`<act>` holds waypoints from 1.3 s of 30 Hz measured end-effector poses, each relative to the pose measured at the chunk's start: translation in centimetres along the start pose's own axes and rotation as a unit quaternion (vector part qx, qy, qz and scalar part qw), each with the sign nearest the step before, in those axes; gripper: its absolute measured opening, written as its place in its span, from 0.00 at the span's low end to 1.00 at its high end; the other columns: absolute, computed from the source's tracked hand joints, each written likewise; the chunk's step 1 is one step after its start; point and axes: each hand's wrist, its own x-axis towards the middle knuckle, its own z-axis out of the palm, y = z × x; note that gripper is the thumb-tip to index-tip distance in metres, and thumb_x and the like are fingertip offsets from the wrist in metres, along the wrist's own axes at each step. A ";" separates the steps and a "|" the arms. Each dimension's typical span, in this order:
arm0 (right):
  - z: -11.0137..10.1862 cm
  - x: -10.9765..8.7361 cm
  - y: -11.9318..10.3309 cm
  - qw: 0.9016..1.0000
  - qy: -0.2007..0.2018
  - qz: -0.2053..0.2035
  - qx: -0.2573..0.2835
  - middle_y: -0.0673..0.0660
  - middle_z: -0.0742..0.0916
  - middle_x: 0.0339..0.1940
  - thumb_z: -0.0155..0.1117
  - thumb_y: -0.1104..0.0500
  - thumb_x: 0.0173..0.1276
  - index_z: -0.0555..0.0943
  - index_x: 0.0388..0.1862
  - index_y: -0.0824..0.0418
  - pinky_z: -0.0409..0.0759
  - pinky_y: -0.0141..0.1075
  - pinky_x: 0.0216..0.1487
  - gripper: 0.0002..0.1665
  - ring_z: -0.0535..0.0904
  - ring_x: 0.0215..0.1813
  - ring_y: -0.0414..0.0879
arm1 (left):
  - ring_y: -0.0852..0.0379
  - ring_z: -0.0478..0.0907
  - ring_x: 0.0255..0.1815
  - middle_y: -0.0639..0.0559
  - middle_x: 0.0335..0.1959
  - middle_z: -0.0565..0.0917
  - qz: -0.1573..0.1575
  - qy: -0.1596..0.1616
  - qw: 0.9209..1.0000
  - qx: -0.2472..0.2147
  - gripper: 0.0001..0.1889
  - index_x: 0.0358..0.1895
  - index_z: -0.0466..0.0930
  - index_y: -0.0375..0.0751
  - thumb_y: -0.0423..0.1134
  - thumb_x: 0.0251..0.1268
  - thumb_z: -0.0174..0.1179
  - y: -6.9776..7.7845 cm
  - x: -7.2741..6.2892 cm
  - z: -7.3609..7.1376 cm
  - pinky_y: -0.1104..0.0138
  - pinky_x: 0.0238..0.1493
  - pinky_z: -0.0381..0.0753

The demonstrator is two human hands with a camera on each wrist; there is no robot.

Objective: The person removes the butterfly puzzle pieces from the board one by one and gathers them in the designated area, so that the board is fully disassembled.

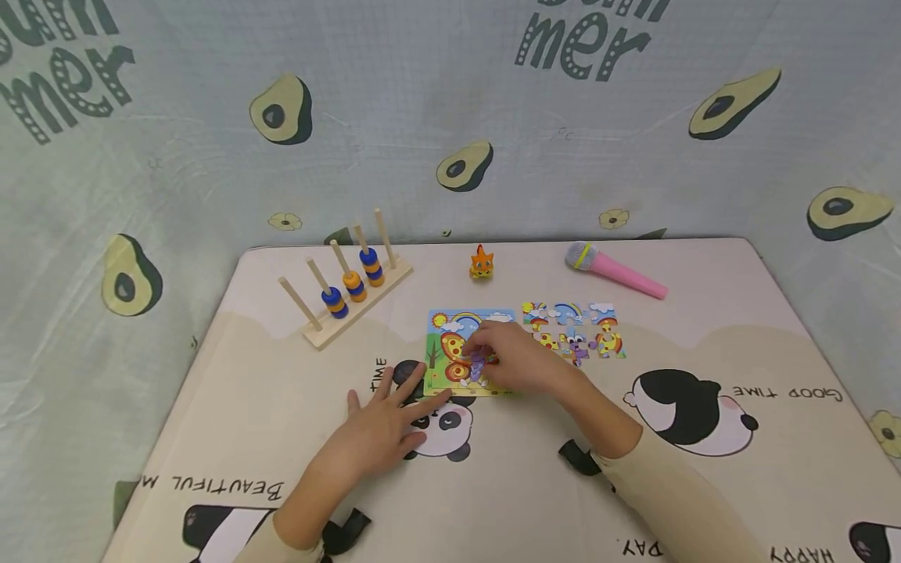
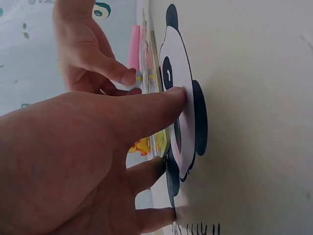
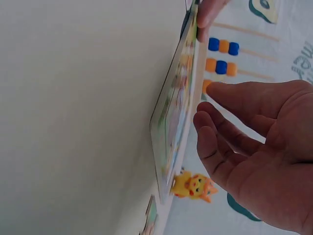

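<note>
A colorful jigsaw puzzle board (image 1: 434,377) with a butterfly picture lies flat at mid-table. My left hand (image 1: 380,430) rests spread on the tablecloth, index fingertip right at the board's lower left edge. Over the board's right half hovers my right hand (image 1: 522,358), hiding part of the picture. In the right wrist view, the thumb and bent fingers of that right hand (image 3: 264,137) stand apart above the board (image 3: 164,142), with nothing between them. Several puzzle pieces (image 1: 568,314) lie in two rows to the right of the board, partly behind the right hand.
A wooden bead rack (image 1: 359,305) with blue and orange beads stands at the back left. An orange toy figure (image 1: 482,263) sits behind the board. Toward the back right lies a pink toy microphone (image 1: 619,272). The tablecloth (image 1: 535,485) carries printed pandas and lettering.
</note>
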 end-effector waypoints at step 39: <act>2.4 2.4 -1.9 0.998 -0.053 0.018 -0.023 0.53 0.82 0.66 0.65 0.79 0.55 0.84 0.64 0.51 0.70 0.52 0.75 0.39 0.74 0.69 0.53 | 0.27 0.47 0.84 0.53 0.87 0.52 -0.005 0.003 1.000 0.015 0.31 0.77 0.67 0.73 0.49 0.75 0.63 0.2 -0.1 0.2 0.16 0.61 0.56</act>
